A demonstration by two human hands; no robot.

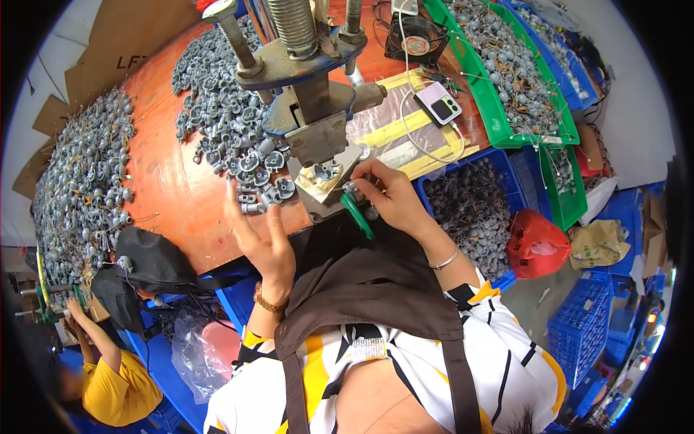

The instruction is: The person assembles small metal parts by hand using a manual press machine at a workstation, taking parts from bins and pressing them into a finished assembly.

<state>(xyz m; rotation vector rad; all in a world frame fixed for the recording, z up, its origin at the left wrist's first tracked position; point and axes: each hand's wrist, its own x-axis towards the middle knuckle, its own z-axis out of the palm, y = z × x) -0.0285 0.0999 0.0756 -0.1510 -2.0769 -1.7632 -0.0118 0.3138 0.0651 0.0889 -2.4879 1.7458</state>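
My left hand (262, 244) is raised at the table's front edge, thumb and fingers apart, just short of a few loose grey plastic fittings (266, 197). It appears to hold nothing. At the front right of a bench press (311, 108), my right hand (394, 197) has its thumb and fingertips pinched together. A small greyish piece shows at those fingertips, too small to make out. Just below them is a green handle (356, 215). Under the press head, a grey fitting (327, 171) sits on a pale pad (312, 186) on the press base.
A heap of grey fittings (224, 108) lies left of the press. Farther left is a pile of wired grey parts (83, 181). Right stand a phone (438, 103) on its cable, a small fan (417, 37), a green tray (481, 94) and a blue crate (426, 189). Another person in yellow (123, 387) works at lower left.
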